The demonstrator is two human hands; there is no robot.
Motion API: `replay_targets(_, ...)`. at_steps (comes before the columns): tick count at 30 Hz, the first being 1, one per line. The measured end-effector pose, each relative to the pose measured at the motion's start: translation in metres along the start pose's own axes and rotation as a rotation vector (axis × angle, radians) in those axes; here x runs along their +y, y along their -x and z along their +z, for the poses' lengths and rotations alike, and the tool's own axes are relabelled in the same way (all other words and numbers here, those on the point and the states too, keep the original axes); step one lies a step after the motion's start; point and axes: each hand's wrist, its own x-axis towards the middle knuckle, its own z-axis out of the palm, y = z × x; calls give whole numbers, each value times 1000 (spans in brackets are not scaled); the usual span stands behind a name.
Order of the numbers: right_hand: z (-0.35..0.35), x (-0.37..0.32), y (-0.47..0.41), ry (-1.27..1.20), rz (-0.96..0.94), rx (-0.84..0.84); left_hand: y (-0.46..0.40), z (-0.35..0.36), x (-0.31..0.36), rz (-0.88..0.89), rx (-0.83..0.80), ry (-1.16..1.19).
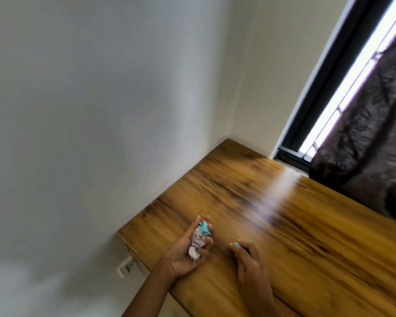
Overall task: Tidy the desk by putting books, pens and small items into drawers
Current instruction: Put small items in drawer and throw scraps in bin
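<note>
On the far left there is a plain white wall (78, 110), and low down on it sits a white wall socket (126, 266), just beside the end of the desk. The wooden desk (306, 236) fills the lower right part of the picture and fits into the corner of the room. The left hand (190, 248) is held palm up over the left end of the desk. Its fingers curl up around a small bunch of crumpled paper scraps (198, 239), some white and some blue, which sit in the palm. A little to the right is the right hand (249, 259), seen from the back and low over the desk top. Its fingertips pinch a small blue scrap (236, 244); the picture is too blurry to tell what it is. Further right, at the back of the desk, a dark window frame (306, 110) lets in bright light, and a dark patterned curtain (375, 133) hangs down at the far right.
</note>
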Motion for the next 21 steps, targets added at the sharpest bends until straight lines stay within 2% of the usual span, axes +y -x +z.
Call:
replay_targets(3,-15,-12,20,-167,164,76,-1,-2,-7,42,14,-30)
replay_targets(5,-26,-21,25,-339,344,118,-3,2,-15,110,64,-83)
replay_targets(8,-40,-33,33,-829,715,170,-10,12,-37,180,221,-137)
replay_targets(10,-50,-41,41,-1045,848,205,-14,18,-57,206,316,-152)
replay_targets(12,-58,-47,51,-1108,899,229,-16,25,-85,183,384,-161)
replay_targets(15,-70,-51,68,-987,930,261,-18,30,-133,147,506,-250)
replay_targets(18,-85,-48,87,-1011,1042,355,-19,40,-177,195,640,-379)
replay_targets(21,-107,-43,109,-1133,1182,474,-13,59,-220,195,612,-474)
